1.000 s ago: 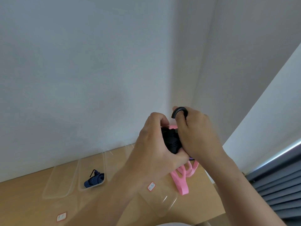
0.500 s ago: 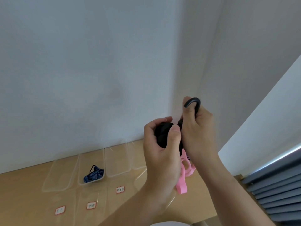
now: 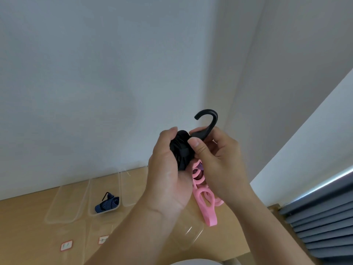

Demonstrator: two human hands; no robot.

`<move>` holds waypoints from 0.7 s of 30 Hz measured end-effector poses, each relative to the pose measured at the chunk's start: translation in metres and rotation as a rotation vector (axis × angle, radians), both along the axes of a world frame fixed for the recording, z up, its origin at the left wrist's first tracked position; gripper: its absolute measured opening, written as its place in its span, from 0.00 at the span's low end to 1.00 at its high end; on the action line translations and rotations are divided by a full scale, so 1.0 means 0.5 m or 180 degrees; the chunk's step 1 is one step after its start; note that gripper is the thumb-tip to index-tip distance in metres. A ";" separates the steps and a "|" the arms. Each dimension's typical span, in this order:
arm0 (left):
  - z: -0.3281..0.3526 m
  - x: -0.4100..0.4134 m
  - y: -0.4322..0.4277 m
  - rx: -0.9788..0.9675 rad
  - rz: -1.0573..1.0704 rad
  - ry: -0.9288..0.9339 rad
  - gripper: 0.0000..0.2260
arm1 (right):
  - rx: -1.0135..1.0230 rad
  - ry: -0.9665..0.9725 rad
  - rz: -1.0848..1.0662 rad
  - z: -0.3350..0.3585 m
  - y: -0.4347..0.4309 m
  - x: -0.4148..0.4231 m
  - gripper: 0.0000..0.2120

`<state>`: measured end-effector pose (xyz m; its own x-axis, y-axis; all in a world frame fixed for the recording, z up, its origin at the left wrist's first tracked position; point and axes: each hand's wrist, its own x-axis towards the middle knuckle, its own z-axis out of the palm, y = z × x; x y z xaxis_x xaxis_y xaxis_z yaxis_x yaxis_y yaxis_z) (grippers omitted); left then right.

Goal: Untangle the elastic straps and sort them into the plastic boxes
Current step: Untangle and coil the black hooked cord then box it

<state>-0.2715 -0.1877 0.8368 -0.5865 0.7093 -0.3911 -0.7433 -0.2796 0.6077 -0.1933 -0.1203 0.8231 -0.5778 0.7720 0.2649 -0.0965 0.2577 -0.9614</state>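
Both hands hide part of the pink strap [image 3: 206, 206]. The left hand [image 3: 168, 176] curls round a black strap bundle [image 3: 181, 151]; the right hand [image 3: 221, 165] pinches its hook [image 3: 210, 121], at one o'clock.

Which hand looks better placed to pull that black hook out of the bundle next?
The right hand, probably: its thumb and forefinger pinch the shank of the black hook, which juts free above. The left hand is wrapped round the black bundle, steadying it.
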 end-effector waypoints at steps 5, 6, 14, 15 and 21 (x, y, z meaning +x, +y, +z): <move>0.012 -0.009 -0.005 0.0177 -0.0427 0.0290 0.08 | 0.0082 0.0134 -0.0393 -0.014 -0.012 -0.009 0.04; 0.010 -0.011 -0.005 0.0075 -0.0369 0.0526 0.14 | 0.0090 0.0127 -0.0384 -0.017 -0.012 -0.006 0.04; 0.006 -0.039 -0.033 -0.0705 -0.0253 0.3632 0.29 | 0.0274 0.0525 -0.0232 -0.021 -0.029 0.018 0.04; 0.007 -0.042 -0.035 -0.0754 -0.0350 0.3739 0.30 | 0.0300 0.0560 -0.0226 -0.021 -0.031 0.021 0.05; 0.043 -0.057 -0.031 -0.1365 -0.1352 0.5101 0.37 | 0.0683 -0.0089 -0.0327 -0.014 -0.020 0.025 0.06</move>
